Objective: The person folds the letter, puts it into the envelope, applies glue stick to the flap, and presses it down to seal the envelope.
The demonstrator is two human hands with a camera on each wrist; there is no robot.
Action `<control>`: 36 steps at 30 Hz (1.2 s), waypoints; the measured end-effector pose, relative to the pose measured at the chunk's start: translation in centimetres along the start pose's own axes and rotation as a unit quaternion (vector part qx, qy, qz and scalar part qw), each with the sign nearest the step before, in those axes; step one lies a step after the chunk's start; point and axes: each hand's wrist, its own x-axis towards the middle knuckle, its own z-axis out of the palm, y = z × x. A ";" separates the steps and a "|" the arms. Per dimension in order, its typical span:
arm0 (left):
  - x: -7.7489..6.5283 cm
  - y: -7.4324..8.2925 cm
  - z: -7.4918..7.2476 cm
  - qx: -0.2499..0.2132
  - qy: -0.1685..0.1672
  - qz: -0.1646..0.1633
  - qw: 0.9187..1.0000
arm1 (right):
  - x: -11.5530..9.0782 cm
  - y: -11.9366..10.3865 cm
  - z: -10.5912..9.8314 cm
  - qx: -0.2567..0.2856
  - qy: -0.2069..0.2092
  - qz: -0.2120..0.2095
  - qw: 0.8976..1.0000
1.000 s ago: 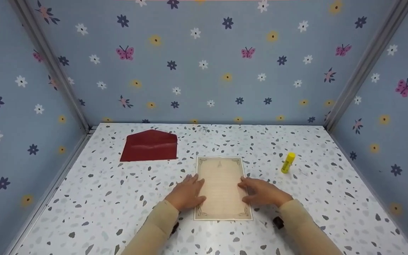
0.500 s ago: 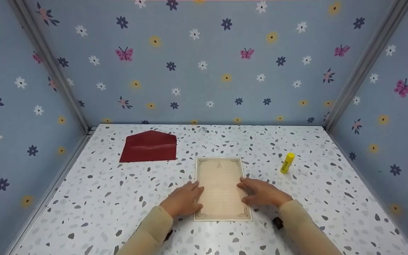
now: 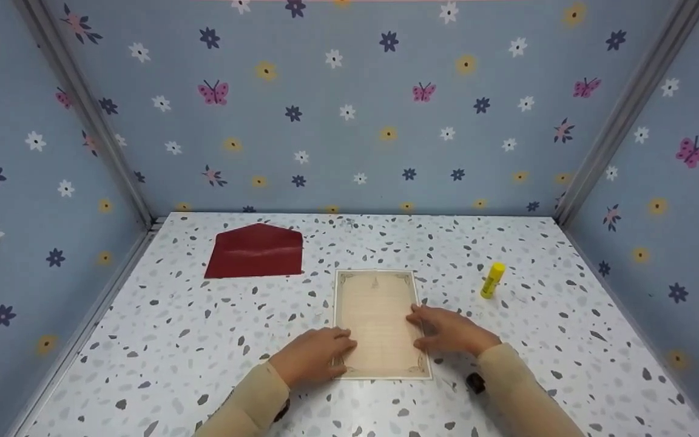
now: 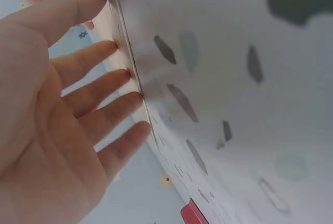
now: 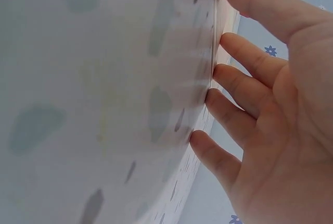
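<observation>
A beige sheet of writing paper (image 3: 380, 321) with a white edge and ornate corner scrolls lies flat on the speckled table, its long side pointing away from me. My left hand (image 3: 310, 358) rests on its lower left edge, fingers spread and nearly straight, covering the lower left corner partly. On the opposite side my right hand (image 3: 451, 331) touches the right edge around mid-height, fingertips and thumb on the paper. Both wrist views show the fingertips (image 4: 136, 99) lined up along the paper's border, palms raised.
Farther back on the left lies a dark red envelope (image 3: 255, 258) with its flap raised. A yellow glue stick (image 3: 493, 280) is to the right of the paper. Flower-patterned panels (image 3: 349, 109) wall the table at the back and both sides.
My left hand has slid toward me along the paper's left edge, from about the middle to near the bottom corner. The right hand and the paper have stayed put.
</observation>
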 end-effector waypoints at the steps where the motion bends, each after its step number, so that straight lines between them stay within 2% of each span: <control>1: -0.1 0.0 0.0 0.001 0.004 0.010 1.000 | 0.0 0.0 0.0 0.000 0.000 -0.002 1.000; 9: -0.8 0.3 -0.2 -0.021 0.022 0.039 0.999 | 0.3 0.1 0.1 -0.018 0.006 -0.034 0.999; 21: -0.9 0.2 0.1 -0.049 0.003 0.019 0.999 | 0.2 -0.7 -0.2 -0.036 -0.004 0.003 0.999; 27: -0.9 0.2 0.0 -0.058 -0.001 0.005 0.998 | 0.5 -1.2 -0.5 -0.023 0.015 0.034 0.999; 36: -0.9 0.3 0.1 -0.061 -0.001 0.010 0.998 | 2.9 -1.0 -0.9 -0.054 0.053 0.033 0.997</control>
